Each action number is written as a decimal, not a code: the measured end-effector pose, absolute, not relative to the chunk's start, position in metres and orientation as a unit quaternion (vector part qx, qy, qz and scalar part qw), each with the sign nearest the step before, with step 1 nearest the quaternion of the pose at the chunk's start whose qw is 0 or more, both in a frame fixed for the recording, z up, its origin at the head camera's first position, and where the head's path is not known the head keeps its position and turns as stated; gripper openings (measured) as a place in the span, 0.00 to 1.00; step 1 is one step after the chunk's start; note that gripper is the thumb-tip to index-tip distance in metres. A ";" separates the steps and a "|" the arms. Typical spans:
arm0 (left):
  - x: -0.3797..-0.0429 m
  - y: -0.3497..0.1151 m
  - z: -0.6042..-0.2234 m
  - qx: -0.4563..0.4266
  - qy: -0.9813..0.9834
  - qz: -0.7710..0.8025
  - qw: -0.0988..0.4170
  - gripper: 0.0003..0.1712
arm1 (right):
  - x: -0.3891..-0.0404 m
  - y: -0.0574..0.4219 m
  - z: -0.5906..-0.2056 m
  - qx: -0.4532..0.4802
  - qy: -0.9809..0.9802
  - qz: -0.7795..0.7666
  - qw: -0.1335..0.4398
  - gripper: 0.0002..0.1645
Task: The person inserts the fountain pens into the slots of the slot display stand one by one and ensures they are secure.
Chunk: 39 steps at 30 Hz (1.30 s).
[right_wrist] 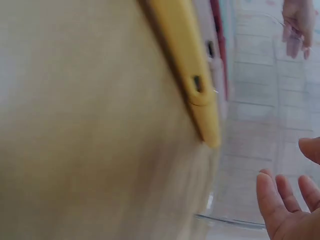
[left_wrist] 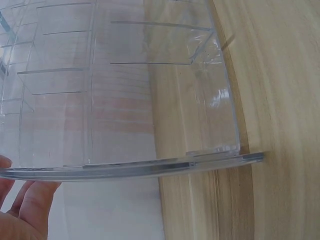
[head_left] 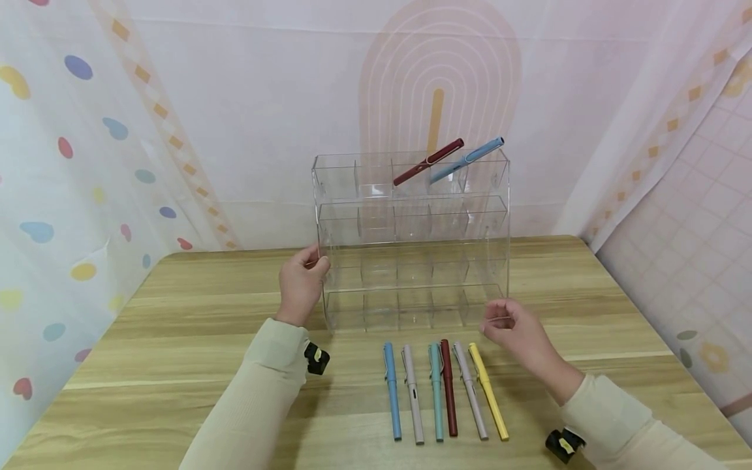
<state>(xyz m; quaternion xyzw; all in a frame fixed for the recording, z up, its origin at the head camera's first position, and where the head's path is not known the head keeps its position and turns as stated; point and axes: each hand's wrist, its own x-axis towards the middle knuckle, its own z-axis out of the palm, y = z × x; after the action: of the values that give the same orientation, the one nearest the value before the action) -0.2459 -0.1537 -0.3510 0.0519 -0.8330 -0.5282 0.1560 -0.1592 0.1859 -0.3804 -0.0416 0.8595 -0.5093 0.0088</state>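
Left hand (head_left: 301, 281) on a clear rack (head_left: 414, 243) that stood at the centre of the frame.
Its fingers pinched the rack's left edge; the right hand's (head_left: 519, 329) fingers, parted and loosely curved, held nothing near the lower right corner. A red pen (head_left: 429, 162) and a blue pen (head_left: 468, 160) leaned in the top tier, while six pens (head_left: 437, 391) lay on the counter (head_left: 176, 365), bottom centre.

It's a curtained indoor nook: pastel-printed cloth (head_left: 264, 98) (almost nursery-like) hangs around a wooden table (head_left: 147, 352).
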 end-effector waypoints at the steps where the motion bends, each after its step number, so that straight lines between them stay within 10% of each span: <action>1: -0.246 -0.154 -0.351 0.052 -0.833 -0.529 0.156 0.23 | -0.158 0.185 -0.383 -0.045 0.861 -0.506 0.016 0.25; 39: -0.247 -0.154 -0.353 0.056 -0.831 -0.532 0.152 0.24 | -0.162 0.169 -0.402 -0.055 0.930 -0.348 0.104 0.22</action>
<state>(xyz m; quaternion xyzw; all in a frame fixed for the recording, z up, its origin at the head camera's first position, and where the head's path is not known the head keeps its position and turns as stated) -0.2472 -0.1544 -0.3532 0.0555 -0.8314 -0.5316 0.1520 -0.1617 0.1689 -0.4023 -0.0545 0.9301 -0.3480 0.1044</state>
